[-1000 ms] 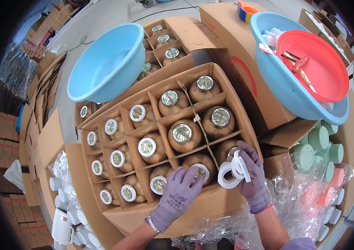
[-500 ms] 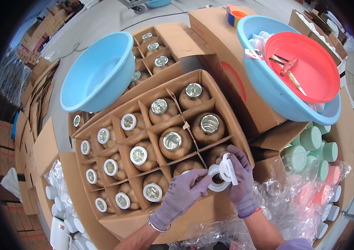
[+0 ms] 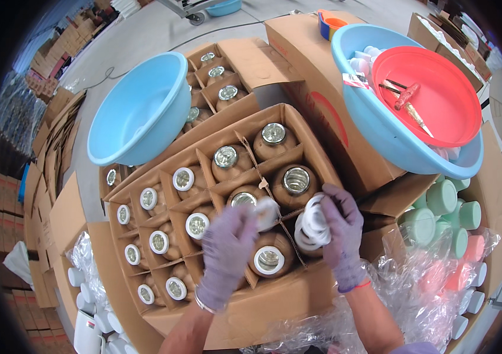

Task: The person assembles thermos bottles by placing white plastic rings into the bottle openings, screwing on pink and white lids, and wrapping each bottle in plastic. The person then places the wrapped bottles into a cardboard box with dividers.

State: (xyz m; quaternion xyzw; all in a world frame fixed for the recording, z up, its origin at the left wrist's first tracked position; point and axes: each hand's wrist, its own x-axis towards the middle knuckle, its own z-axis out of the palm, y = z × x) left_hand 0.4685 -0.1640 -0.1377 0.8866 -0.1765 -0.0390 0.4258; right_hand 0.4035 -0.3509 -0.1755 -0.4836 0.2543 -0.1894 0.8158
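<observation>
Brown-looking glass jars stand in a divided cardboard box (image 3: 215, 315). White plastic rings circle many of the necks, such as the front jar (image 3: 269, 261) between my hands. Several jars toward the right and back show bare rims, among them one jar (image 3: 296, 180) near my right hand. My left hand (image 3: 227, 248), in a gloved grip, pinches a white ring (image 3: 267, 213) close to a bare-necked jar (image 3: 244, 198); both hand and ring are smeared by motion. A small bunch of white rings (image 3: 312, 227) is held by my gloved right hand (image 3: 343, 236) over the box's right corner.
Behind is another box of jars (image 3: 227, 93), with a blue basin (image 3: 139, 112) to its left. A red basin (image 3: 428, 97) holding a tool rests in a larger blue basin (image 3: 354, 100) at right. Green lids (image 3: 442, 196) and crumpled clear plastic (image 3: 393, 283) lie near my right forearm.
My left hand has moved up and left from the right hand, carrying one ring. The front jar it hid now shows a ring on its neck. My right hand shifted slightly up.
</observation>
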